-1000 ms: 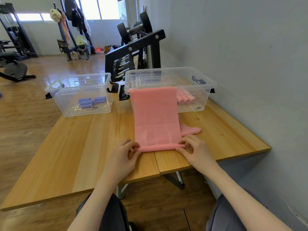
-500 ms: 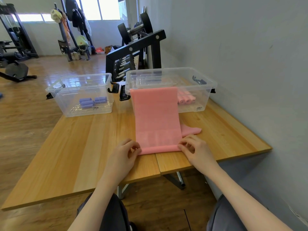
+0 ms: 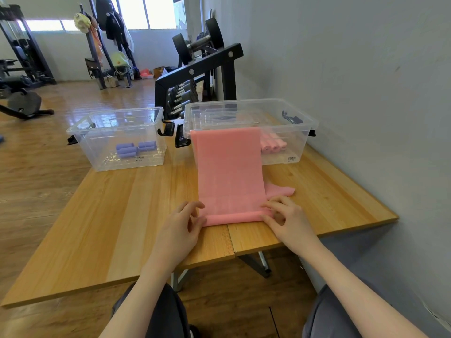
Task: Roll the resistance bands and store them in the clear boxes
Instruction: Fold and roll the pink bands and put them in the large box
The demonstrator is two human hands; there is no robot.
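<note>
Both forearms reach forward over the wooden table. The left hand and right hand, fingers curled, pinch the rolled near end of the flat pink rubber resistance band, whose far end drapes over the right clear plastic box
</note>
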